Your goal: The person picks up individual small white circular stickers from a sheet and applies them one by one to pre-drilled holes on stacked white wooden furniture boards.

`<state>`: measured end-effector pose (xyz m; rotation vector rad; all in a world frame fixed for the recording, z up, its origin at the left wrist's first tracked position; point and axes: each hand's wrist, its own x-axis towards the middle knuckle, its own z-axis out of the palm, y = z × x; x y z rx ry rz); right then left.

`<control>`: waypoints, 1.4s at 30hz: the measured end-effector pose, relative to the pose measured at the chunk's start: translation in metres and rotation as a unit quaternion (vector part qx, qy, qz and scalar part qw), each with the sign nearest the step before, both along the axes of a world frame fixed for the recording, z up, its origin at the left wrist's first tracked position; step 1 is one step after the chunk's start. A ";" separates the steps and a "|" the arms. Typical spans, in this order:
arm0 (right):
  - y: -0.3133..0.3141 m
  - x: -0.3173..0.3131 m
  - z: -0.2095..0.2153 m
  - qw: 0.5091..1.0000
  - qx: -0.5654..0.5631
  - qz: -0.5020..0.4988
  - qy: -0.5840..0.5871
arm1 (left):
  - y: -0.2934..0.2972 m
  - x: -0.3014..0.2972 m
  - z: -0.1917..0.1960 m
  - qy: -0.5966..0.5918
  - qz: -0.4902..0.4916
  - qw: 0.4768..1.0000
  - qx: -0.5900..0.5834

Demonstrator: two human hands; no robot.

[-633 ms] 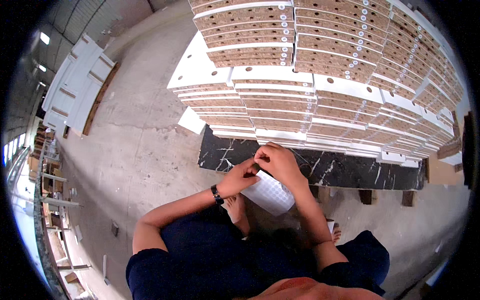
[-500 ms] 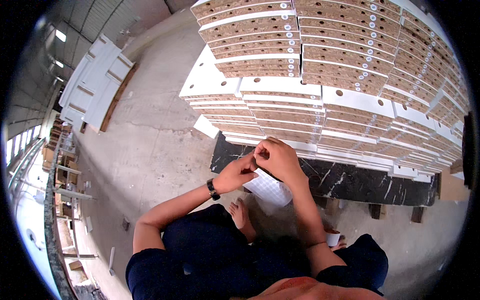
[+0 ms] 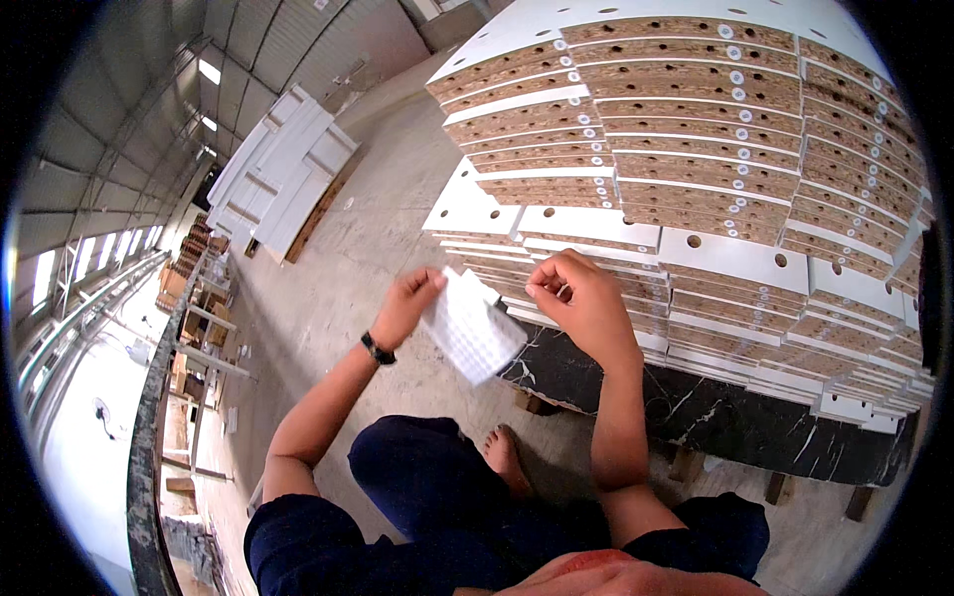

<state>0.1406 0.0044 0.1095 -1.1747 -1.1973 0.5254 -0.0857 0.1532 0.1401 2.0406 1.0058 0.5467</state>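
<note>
My left hand point(image 3: 405, 308) pinches the upper left edge of a white sheet of small round stickers point(image 3: 473, 326), thumb and fingers clamped on it, so the sheet hangs tilted at the centre of the frame, just in front of my knees. My right hand point(image 3: 581, 303) sits just right of the sheet, not touching it as far as I can tell; its fingertips are drawn together near the thumb, and whether a sticker is caught between them is too small to see. A dark wristband point(image 3: 377, 349) circles my left wrist.

Just beyond both hands, filling the upper right of the frame, stand stacked chipboard panels point(image 3: 686, 129) with white faces, drilled holes and white dots already on many of their raw edges. They rest on a dark marbled slab point(image 3: 715, 412) propped on wooden blocks. I crouch on the concrete floor point(image 3: 348, 268), one bare foot point(image 3: 502, 457) showing between my legs. Toward the upper left lies another pile of white panels point(image 3: 283, 174).

To do this well, I judge I should keep the sheet taut and steady with the left hand, peel from a sticker's rim with a fingernail, and avoid touching the glue side
</note>
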 end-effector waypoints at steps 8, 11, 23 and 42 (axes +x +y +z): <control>0.000 -0.010 0.001 0.998 0.048 0.001 0.044 | 0.034 -0.025 -0.036 -0.055 0.052 0.996 0.046; -0.001 -0.022 -0.008 0.999 0.018 -0.036 0.026 | 0.028 -0.050 -0.066 -0.011 0.011 1.000 0.022; 0.032 -0.043 0.014 0.982 -0.096 -0.131 -0.096 | 0.125 0.025 -0.024 -0.310 -0.147 0.938 0.049; 0.095 -0.050 0.012 0.835 -0.069 -0.294 -0.460 | 0.104 -0.014 -0.065 -0.372 -0.084 0.924 0.000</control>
